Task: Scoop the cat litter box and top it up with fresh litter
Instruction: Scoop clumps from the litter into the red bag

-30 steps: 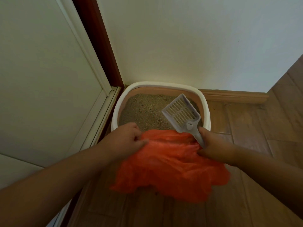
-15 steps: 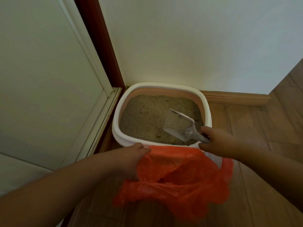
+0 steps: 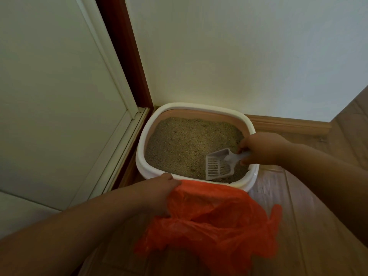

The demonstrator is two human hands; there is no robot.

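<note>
Nearest us, our left hand (image 3: 159,193) pinches the rim of the orange bag (image 3: 211,226), which sags on the floor below the box (image 3: 143,154). If its mouth slumps shut, we judge scooped clumps could spill onto the floor. Farther on, our right hand (image 3: 260,150) is closed round the scoop (image 3: 218,165), its slotted blade low in the litter (image 3: 187,144); a fast lift could fling grains. We can read no writing anywhere.

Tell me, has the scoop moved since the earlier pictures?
Yes. The scoop has gone down from above the bag into the litter box, near its front rim.
</note>
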